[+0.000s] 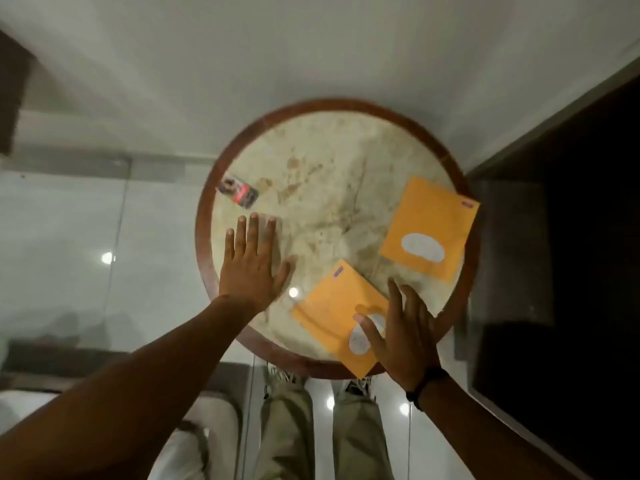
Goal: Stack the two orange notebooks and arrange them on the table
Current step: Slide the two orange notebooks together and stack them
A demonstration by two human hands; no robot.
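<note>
Two orange notebooks lie apart on a round marble-topped table with a brown wooden rim. The near notebook sits at the table's front edge, tilted, one corner hanging over the rim. The far notebook rests at the right side, its corner reaching the rim. My right hand hovers with fingers spread over the near notebook's right part, covering its white label in part. Over the table's left edge my left hand is flat and open, holding nothing.
A small red and black card or packet lies at the table's left. My legs and shoes stand just below the table on a glossy white floor. A dark cabinet or doorway rises close on the right.
</note>
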